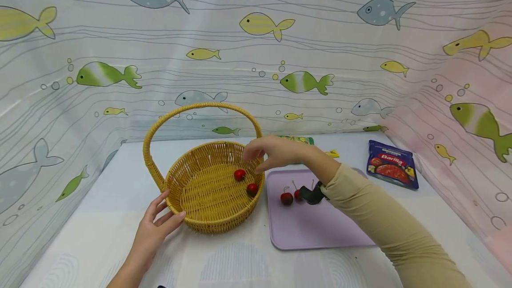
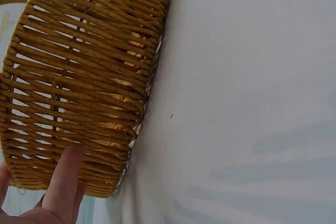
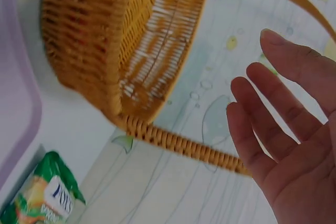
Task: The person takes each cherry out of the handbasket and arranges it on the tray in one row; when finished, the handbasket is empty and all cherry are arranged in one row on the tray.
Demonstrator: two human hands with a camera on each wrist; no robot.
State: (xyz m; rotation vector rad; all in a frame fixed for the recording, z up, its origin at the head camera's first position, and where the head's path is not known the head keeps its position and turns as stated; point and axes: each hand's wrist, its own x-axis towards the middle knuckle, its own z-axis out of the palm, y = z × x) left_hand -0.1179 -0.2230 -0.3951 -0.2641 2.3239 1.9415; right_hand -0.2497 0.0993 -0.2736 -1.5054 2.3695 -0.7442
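Head view: wicker basket (image 1: 212, 186) sits on the table (image 1: 100, 234) just left of the lilac tray (image 1: 320, 230), nearly touching it. Two cherries (image 1: 240, 174) lie inside the basket near its right wall; two more cherries on the tray (image 1: 286, 198) sit beside a small dark object I can't identify. Right hand (image 1: 272, 152) hovers over the basket's right rim, fingers loosely spread and pointing down, holding nothing. Left hand (image 1: 158, 223) rests against the basket's near-left outer wall, fingers straight, bracing rather than gripping. Barilla pouch (image 1: 393, 170) lies well off to the right, a green packet (image 1: 298, 139) behind the right hand. Left wrist view: fingers (image 2: 65, 182) flat on the woven wall (image 2: 79, 77), no curl round the weave; basket base flat on the table. Right wrist view: palm (image 3: 294, 150) open, fingers extended and slightly apart, empty; the basket handle (image 3: 184, 145) passes just beside it. My read on doing this well: keep the left hand pressed on the wall so the light basket doesn't slide, steer the right hand clear of the handle arch, and pick tray cherries by the stem to avoid rolling them.
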